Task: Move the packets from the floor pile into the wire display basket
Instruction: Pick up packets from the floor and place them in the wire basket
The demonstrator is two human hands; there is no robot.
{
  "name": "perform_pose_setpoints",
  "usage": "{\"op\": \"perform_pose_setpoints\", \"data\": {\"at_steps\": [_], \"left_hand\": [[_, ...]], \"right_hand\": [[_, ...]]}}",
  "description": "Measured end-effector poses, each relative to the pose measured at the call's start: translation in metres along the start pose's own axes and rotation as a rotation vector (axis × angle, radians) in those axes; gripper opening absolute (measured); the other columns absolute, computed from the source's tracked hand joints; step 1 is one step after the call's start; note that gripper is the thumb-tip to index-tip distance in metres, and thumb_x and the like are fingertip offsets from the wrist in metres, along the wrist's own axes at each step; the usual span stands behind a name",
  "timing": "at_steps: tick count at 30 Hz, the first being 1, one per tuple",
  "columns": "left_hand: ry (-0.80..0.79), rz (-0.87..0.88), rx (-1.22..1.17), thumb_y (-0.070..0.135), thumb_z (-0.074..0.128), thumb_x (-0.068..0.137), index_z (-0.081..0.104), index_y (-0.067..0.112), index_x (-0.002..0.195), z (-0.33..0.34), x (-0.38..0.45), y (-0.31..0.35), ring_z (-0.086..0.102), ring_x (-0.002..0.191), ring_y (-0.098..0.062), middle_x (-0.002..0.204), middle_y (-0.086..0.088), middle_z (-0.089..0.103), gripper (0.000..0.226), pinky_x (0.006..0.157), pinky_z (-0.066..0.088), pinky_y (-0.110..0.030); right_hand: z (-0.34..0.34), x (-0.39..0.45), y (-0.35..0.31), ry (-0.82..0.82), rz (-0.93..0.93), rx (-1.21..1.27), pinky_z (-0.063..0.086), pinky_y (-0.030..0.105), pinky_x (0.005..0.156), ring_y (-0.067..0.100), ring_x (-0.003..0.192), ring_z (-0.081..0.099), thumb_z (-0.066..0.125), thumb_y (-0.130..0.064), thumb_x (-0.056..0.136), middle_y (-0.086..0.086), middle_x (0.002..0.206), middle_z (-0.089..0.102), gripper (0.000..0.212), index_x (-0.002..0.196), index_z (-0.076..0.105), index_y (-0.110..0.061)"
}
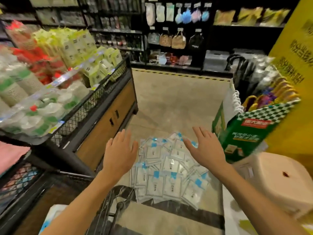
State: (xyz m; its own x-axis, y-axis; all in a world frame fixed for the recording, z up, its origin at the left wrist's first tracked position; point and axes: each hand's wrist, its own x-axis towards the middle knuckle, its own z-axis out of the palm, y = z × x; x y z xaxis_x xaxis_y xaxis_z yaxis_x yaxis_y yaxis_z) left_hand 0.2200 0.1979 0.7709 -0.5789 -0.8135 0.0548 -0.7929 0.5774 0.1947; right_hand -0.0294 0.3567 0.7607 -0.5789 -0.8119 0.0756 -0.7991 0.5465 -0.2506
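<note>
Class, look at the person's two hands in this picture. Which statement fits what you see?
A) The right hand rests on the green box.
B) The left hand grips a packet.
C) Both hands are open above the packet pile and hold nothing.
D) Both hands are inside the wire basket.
C: the left hand and right hand spread straight fingers over the pile of packets, and neither holds anything.

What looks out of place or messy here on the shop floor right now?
The packets lie in a loose, overlapping heap on the floor in the aisle, not in a display. Both hands, left and right, hover open above the heap. Nothing looks torn or spilled, though the picture is blurry.
</note>
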Motion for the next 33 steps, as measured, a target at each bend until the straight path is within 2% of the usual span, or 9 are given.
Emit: {"op": "perform_pose_setpoints", "data": {"at_steps": [4, 7, 10, 12, 16, 19, 21, 27, 33], "left_hand": [[-0.028, 0.023, 0.050, 0.048, 0.028, 0.107, 0.034, 0.015, 0.158, 0.025, 0.042, 0.018, 0.035, 0.150, -0.027, 0.161, -0.009, 0.039, 0.061, 0.120, 0.031, -0.047], [-0.047, 0.036, 0.073, 0.051, 0.020, 0.101, 0.044, 0.011, 0.152, 0.045, 0.067, 0.026, 0.047, 0.142, -0.031, 0.152, -0.013, 0.050, 0.069, 0.112, 0.040, -0.052], [-0.064, 0.023, 0.079, 0.044, 0.034, 0.106, 0.038, 0.013, 0.156, 0.070, 0.089, 0.027, 0.041, 0.145, -0.030, 0.156, -0.012, 0.045, 0.058, 0.115, 0.037, -0.053], [-0.088, 0.017, 0.070, 0.041, 0.038, 0.107, 0.035, 0.013, 0.157, 0.086, 0.103, 0.027, 0.037, 0.148, -0.029, 0.158, -0.011, 0.042, 0.057, 0.118, 0.034, -0.053], [-0.134, 0.050, 0.070, 0.045, 0.027, 0.102, 0.038, 0.010, 0.153, 0.125, 0.128, 0.020, 0.039, 0.146, -0.031, 0.154, -0.014, 0.047, 0.063, 0.116, 0.037, -0.055], [-0.181, 0.055, 0.080, 0.048, 0.025, 0.101, 0.033, 0.011, 0.157, 0.162, 0.151, 0.005, 0.034, 0.149, -0.030, 0.160, -0.014, 0.040, 0.068, 0.120, 0.030, -0.053], [-0.227, 0.044, 0.068, 0.050, 0.024, 0.100, 0.030, 0.012, 0.159, 0.189, 0.164, -0.005, 0.030, 0.152, -0.030, 0.163, -0.013, 0.035, 0.070, 0.122, 0.024, -0.052], [-0.369, 0.056, 0.109, 0.055, 0.017, 0.100, 0.028, 0.016, 0.160, 0.294, 0.185, -0.039, 0.029, 0.152, -0.030, 0.164, -0.011, 0.034, 0.072, 0.123, 0.025, -0.054], [-0.445, 0.021, 0.136, 0.050, 0.016, 0.103, 0.024, 0.015, 0.161, 0.446, 0.189, -0.072, 0.033, 0.149, -0.032, 0.162, -0.013, 0.035, 0.068, 0.122, 0.022, -0.058]], "right_hand": [[0.021, 0.031, 0.038, -0.005, 0.046, -0.003, 0.029, 0.040, 0.118, 0.027, 0.142, 0.041, 0.043, -0.062, 0.101, 0.006, 0.154, 0.048, 0.069, 0.154, 0.040, -0.017], [0.039, 0.051, 0.064, -0.059, 0.086, -0.007, 0.028, 0.042, 0.121, 0.028, 0.145, 0.038, 0.038, -0.066, 0.100, 0.007, 0.158, 0.044, 0.074, 0.156, 0.038, -0.017], [0.062, 0.065, 0.086, -0.096, 0.116, -0.025, 0.031, 0.049, 0.120, 0.032, 0.145, 0.040, 0.022, -0.072, 0.094, 0.010, 0.156, 0.047, 0.085, 0.155, 0.042, -0.016], [0.078, 0.071, 0.097, -0.089, 0.139, -0.038, 0.033, 0.051, 0.119, 0.034, 0.144, 0.042, 0.026, -0.070, 0.096, 0.012, 0.156, 0.049, 0.081, 0.153, 0.044, -0.016], [0.111, 0.086, 0.110, -0.110, 0.201, -0.062, 0.025, 0.050, 0.125, 0.032, 0.151, 0.032, 0.032, -0.068, 0.099, 0.011, 0.163, 0.039, 0.078, 0.157, 0.038, -0.017], [0.143, 0.093, 0.118, -0.120, 0.244, -0.052, 0.024, 0.051, 0.125, 0.032, 0.152, 0.030, 0.029, -0.070, 0.096, 0.011, 0.163, 0.038, 0.082, 0.157, 0.038, -0.017], [0.167, 0.095, 0.121, -0.125, 0.271, -0.055, 0.026, 0.052, 0.124, 0.032, 0.152, 0.029, 0.032, -0.070, 0.097, 0.011, 0.163, 0.037, 0.080, 0.157, 0.037, -0.017], [0.257, 0.095, 0.138, -0.209, 0.356, -0.063, 0.023, 0.049, 0.125, 0.032, 0.151, 0.030, 0.046, -0.065, 0.099, 0.011, 0.164, 0.035, 0.075, 0.158, 0.037, -0.019], [0.398, 0.092, 0.171, -0.298, 0.379, -0.062, 0.028, 0.052, 0.123, 0.032, 0.150, 0.033, 0.038, -0.067, 0.098, 0.011, 0.162, 0.040, 0.078, 0.157, 0.037, -0.016]]}}
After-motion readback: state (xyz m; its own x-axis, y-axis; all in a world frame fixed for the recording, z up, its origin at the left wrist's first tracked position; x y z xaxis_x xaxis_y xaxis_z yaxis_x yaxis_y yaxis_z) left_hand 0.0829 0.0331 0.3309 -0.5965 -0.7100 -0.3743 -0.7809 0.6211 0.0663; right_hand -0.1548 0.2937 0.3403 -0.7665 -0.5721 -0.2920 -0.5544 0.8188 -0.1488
